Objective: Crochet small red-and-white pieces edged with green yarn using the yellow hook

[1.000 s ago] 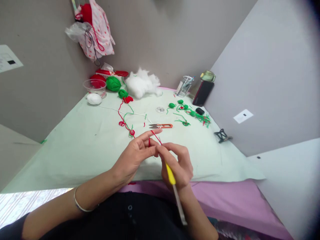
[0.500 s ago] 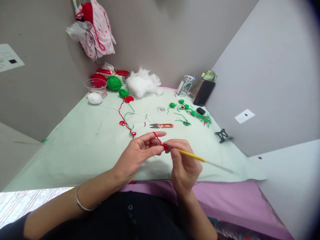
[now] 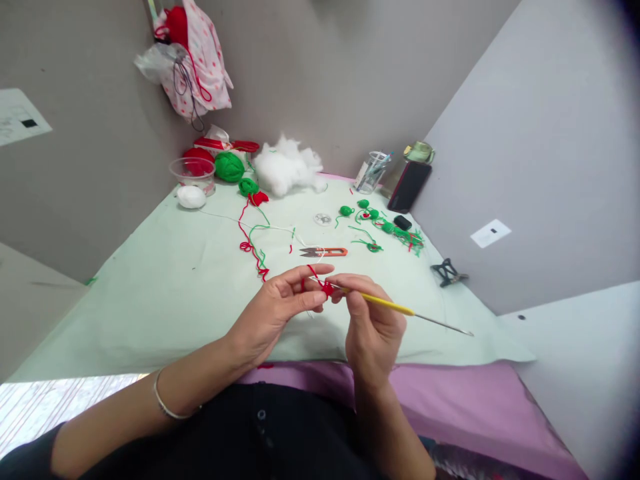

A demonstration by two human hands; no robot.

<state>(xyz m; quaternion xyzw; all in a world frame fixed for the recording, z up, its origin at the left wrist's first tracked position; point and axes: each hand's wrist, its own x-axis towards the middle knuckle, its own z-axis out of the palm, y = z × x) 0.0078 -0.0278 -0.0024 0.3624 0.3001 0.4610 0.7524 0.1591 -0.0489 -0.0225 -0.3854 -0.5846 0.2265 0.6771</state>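
Observation:
Between thumb and fingers, my left hand (image 3: 280, 300) pinches a small red crochet piece (image 3: 327, 289), with red yarn (image 3: 313, 271) running over its raised index finger. My right hand (image 3: 373, 327) grips a crochet hook (image 3: 387, 304) by its yellow handle. One metal end of the hook meets the red piece, and the other sticks out to the lower right. A red strand leads from the left hand back across the table. Just beyond the hands lie orange-handled thread snips (image 3: 333, 252).
Green crocheted balls (image 3: 346, 211) and yarn scraps lie at the right, near a phone (image 3: 411, 187) and a clear cup (image 3: 373, 172). White stuffing (image 3: 287, 167), green yarn (image 3: 229, 167) and a plastic tub (image 3: 193, 175) stand along the back. A small black stand (image 3: 449, 272) sits by the right wall.
My right hand has shifted slightly right with the hook, drawing it a little outward. More of the red piece and the hook's front shaft shows. The left hand keeps its hold.

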